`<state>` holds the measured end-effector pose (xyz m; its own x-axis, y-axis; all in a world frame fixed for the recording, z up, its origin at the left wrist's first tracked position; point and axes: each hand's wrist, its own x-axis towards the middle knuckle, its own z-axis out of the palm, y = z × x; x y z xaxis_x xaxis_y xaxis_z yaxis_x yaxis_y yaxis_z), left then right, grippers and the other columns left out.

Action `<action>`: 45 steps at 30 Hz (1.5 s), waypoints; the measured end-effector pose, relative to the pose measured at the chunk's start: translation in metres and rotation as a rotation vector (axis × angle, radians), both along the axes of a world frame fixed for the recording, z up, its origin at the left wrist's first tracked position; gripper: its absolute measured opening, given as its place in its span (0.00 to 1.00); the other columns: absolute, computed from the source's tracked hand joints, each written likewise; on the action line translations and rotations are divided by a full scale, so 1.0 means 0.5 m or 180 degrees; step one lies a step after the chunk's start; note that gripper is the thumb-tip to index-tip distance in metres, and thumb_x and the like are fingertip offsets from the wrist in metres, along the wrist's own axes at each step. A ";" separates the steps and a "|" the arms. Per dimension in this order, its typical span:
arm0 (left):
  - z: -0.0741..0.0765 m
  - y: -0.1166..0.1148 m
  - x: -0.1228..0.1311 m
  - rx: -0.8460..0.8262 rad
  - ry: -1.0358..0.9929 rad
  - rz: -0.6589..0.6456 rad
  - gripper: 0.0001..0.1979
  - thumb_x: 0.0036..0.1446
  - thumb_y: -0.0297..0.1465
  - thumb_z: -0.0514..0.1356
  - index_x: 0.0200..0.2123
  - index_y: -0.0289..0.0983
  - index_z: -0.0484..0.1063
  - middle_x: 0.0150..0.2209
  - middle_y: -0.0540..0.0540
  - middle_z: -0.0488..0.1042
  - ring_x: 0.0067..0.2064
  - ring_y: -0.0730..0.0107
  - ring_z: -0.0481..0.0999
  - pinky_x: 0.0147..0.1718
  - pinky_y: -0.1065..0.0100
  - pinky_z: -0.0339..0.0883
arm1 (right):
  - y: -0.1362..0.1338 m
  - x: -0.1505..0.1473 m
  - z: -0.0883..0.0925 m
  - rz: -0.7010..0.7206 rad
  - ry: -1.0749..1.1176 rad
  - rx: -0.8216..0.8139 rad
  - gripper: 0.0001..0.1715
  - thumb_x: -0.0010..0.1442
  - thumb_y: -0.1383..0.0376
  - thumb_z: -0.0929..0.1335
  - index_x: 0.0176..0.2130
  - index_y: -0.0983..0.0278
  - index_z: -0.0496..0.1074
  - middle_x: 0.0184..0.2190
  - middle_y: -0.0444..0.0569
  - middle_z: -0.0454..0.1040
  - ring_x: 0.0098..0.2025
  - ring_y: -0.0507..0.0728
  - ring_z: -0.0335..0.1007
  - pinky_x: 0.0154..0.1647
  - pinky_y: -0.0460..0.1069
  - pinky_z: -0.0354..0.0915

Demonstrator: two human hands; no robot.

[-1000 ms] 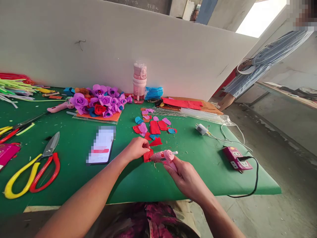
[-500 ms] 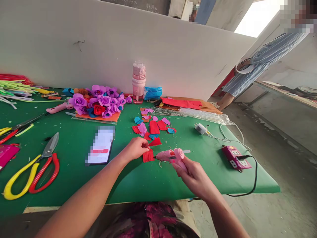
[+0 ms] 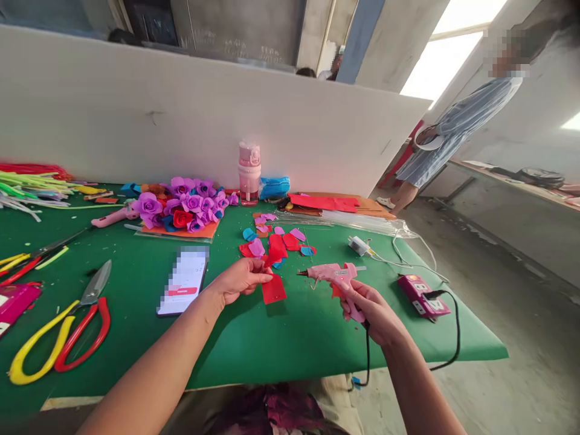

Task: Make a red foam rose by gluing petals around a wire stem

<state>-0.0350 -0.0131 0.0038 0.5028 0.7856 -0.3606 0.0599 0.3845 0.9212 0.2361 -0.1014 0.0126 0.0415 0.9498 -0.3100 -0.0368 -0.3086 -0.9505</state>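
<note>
My left hand [image 3: 242, 279] pinches a red paper petal [image 3: 274, 289] by its upper edge, just over the green tabletop [image 3: 235, 344]. In my right hand [image 3: 369, 308] is a pink glue gun [image 3: 330, 273], held by its handle with the nozzle pointing left. A gap separates the nozzle from the red petal, and a thin strand hangs below the nozzle. Beyond my hands lie loose petals in red, purple and blue, among them a purple petal [image 3: 257, 247] and a blue petal [image 3: 249, 234].
Paper roses [image 3: 193, 202] sit at the back, with a pink bottle [image 3: 249, 175] beside them. Left are a phone [image 3: 185, 281] and scissors [image 3: 84, 326]. A white charger [image 3: 359, 244] and a magenta power strip [image 3: 423, 296] with cords lie right. A person [image 3: 466, 127] stands beyond.
My right hand has drawn the glue gun right, away from the red petal, and turned it. My left hand has lifted the petal slightly. The head view has tilted up.
</note>
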 end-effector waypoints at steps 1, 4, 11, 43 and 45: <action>0.005 -0.001 0.000 -0.0034 -0.0045 0.0025 0.17 0.37 0.37 0.70 0.28 0.35 0.69 0.20 0.57 0.60 0.16 0.86 0.46 0.16 0.73 0.35 | 0.010 0.007 -0.007 -0.0074 -0.0090 0.0028 0.24 0.46 0.47 0.73 0.28 0.63 0.67 0.18 0.39 0.63 0.18 0.48 0.58 0.18 0.44 0.59; 0.018 -0.006 0.000 0.0018 -0.0056 0.0144 0.17 0.36 0.36 0.71 0.27 0.35 0.69 0.21 0.57 0.62 0.16 0.87 0.47 0.15 0.74 0.36 | 0.037 0.023 -0.027 -0.0159 -0.0774 0.0149 0.24 0.48 0.45 0.70 0.29 0.62 0.69 0.19 0.40 0.64 0.18 0.50 0.59 0.19 0.46 0.61; 0.057 -0.006 -0.012 0.0276 -0.0076 0.0190 0.18 0.35 0.37 0.71 0.27 0.34 0.71 0.24 0.54 0.64 0.19 0.85 0.50 0.14 0.75 0.37 | 0.058 0.018 -0.019 -0.0302 -0.3772 0.0267 0.28 0.54 0.42 0.62 0.20 0.60 0.67 0.18 0.47 0.71 0.24 0.57 0.67 0.21 0.47 0.53; 0.019 0.056 -0.021 0.0700 0.0501 0.0731 0.19 0.41 0.41 0.67 0.33 0.34 0.71 0.22 0.54 0.67 0.18 0.83 0.50 0.16 0.74 0.39 | 0.213 -0.228 -0.051 0.0403 0.0252 0.0592 0.13 0.46 0.58 0.69 0.21 0.67 0.74 0.14 0.41 0.66 0.18 0.48 0.58 0.21 0.44 0.56; 0.015 0.056 -0.019 0.0745 0.0415 0.0864 0.20 0.45 0.43 0.65 0.36 0.35 0.70 0.23 0.53 0.69 0.18 0.83 0.52 0.17 0.75 0.41 | 0.220 -0.219 -0.050 0.0031 0.0307 0.0652 0.14 0.45 0.57 0.70 0.21 0.66 0.74 0.15 0.42 0.68 0.19 0.49 0.61 0.21 0.45 0.59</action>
